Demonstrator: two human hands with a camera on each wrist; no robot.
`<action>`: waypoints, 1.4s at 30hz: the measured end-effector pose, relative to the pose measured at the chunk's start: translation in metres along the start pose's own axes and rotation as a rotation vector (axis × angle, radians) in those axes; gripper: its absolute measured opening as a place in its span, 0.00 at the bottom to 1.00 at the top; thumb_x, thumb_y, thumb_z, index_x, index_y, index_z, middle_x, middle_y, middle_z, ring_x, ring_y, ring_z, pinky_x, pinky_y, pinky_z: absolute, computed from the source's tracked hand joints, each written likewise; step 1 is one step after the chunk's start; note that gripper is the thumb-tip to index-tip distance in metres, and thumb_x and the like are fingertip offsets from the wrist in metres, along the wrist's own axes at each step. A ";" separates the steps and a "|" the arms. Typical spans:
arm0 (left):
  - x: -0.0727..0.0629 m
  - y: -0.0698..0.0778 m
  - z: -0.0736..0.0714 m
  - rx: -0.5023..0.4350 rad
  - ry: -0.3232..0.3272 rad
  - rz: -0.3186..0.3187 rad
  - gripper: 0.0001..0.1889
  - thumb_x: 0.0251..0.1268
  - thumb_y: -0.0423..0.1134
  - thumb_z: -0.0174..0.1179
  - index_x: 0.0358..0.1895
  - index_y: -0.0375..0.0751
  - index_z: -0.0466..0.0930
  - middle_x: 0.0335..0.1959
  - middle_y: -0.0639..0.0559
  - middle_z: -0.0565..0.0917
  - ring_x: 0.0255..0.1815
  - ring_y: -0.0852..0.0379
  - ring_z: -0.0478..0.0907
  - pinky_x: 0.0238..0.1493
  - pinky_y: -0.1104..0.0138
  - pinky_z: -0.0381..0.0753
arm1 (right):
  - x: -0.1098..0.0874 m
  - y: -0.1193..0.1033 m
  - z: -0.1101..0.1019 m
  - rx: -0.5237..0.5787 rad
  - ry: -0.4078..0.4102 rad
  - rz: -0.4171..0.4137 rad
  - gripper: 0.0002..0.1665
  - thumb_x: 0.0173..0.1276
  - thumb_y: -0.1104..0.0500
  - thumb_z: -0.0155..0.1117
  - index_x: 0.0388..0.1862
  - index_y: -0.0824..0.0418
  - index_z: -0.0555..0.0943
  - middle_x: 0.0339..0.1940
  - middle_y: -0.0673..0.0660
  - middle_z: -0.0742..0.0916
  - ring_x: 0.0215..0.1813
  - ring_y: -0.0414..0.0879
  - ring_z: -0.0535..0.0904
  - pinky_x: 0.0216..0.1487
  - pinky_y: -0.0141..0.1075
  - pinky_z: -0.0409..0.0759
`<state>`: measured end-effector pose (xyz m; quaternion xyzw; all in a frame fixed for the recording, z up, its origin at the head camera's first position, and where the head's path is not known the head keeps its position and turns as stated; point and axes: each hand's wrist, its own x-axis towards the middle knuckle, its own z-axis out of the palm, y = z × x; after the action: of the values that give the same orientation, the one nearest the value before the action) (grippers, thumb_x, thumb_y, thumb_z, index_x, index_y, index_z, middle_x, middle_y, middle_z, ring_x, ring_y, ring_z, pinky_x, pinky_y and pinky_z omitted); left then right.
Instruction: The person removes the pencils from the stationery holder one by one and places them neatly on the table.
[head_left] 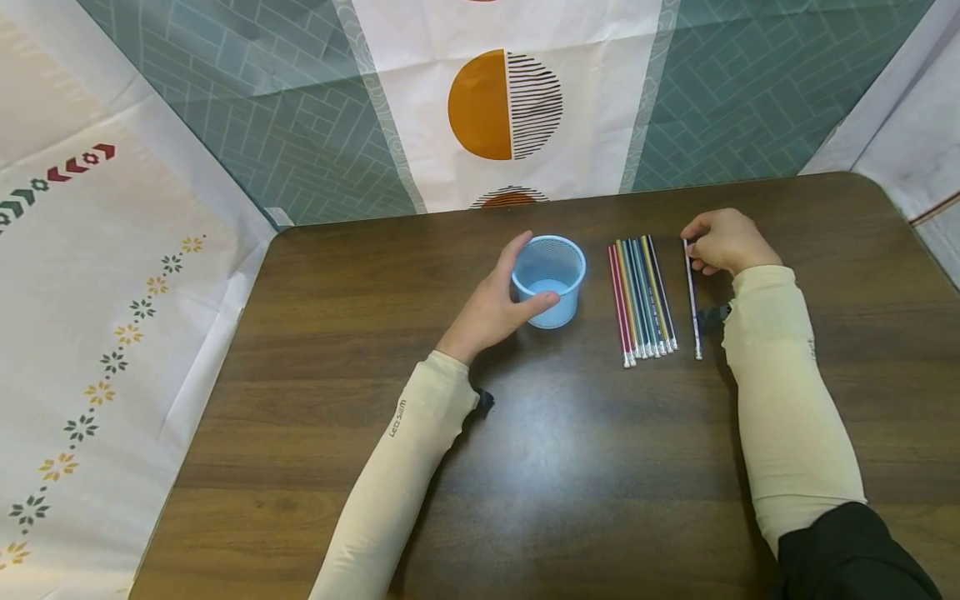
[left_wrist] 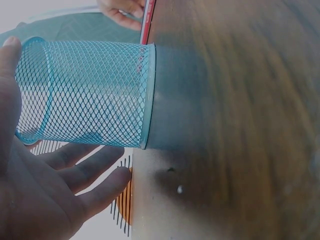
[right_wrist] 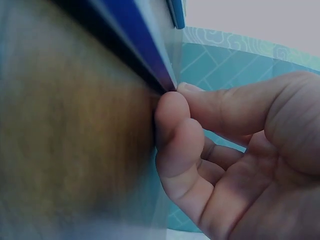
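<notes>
A light blue mesh cup (head_left: 556,315) stands upright on the table. My left hand (head_left: 491,312) is around its left side, thumb before the rim and fingers spread behind. In the left wrist view, those fingers are fairly straight beside the mesh cup (left_wrist: 95,92); whether they touch it I cannot tell. My right hand (head_left: 731,242) pinches the far end of a single pale purple pencil (head_left: 693,308) lying on the table. Close up in the right wrist view, thumb and fingertips (right_wrist: 172,107) meet at the tip of that pencil (right_wrist: 137,37).
Several pencils (head_left: 642,300) lie side by side in a row between the cup and the single pencil, eraser ends toward me. The brown wooden table (head_left: 525,467) has its far edge against a patterned teal and white cloth (head_left: 270,108).
</notes>
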<state>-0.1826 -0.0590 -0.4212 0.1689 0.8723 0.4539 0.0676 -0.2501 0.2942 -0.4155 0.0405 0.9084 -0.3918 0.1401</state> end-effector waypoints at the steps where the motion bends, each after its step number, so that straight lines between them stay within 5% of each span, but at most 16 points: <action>1: 0.000 0.000 0.000 -0.003 0.000 0.000 0.49 0.60 0.64 0.67 0.79 0.73 0.46 0.72 0.53 0.67 0.64 0.49 0.70 0.61 0.48 0.73 | 0.000 0.000 0.000 0.002 -0.001 0.004 0.20 0.71 0.71 0.56 0.60 0.75 0.73 0.39 0.68 0.80 0.29 0.51 0.79 0.28 0.35 0.82; 14: -0.001 0.001 0.000 -0.002 0.004 0.008 0.49 0.60 0.64 0.68 0.79 0.73 0.46 0.70 0.54 0.68 0.64 0.50 0.71 0.61 0.50 0.73 | -0.002 0.001 -0.004 0.065 -0.015 0.026 0.18 0.72 0.70 0.58 0.58 0.78 0.72 0.37 0.67 0.80 0.27 0.49 0.81 0.30 0.38 0.84; 27: -0.001 0.001 -0.001 -0.004 0.000 0.008 0.49 0.60 0.65 0.67 0.80 0.71 0.46 0.71 0.53 0.68 0.64 0.50 0.71 0.61 0.49 0.73 | -0.016 -0.004 -0.011 0.053 -0.185 0.056 0.14 0.74 0.67 0.58 0.50 0.79 0.72 0.32 0.65 0.83 0.28 0.53 0.84 0.33 0.45 0.86; 42: 0.000 -0.001 0.000 -0.023 0.004 0.013 0.49 0.59 0.66 0.67 0.79 0.75 0.46 0.70 0.53 0.69 0.62 0.49 0.72 0.60 0.49 0.73 | -0.011 -0.016 0.005 0.052 -0.156 0.032 0.11 0.72 0.70 0.58 0.46 0.80 0.74 0.29 0.65 0.81 0.26 0.51 0.84 0.31 0.43 0.86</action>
<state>-0.1824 -0.0596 -0.4227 0.1729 0.8661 0.4646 0.0648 -0.2414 0.2799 -0.4044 0.0282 0.8835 -0.4149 0.2155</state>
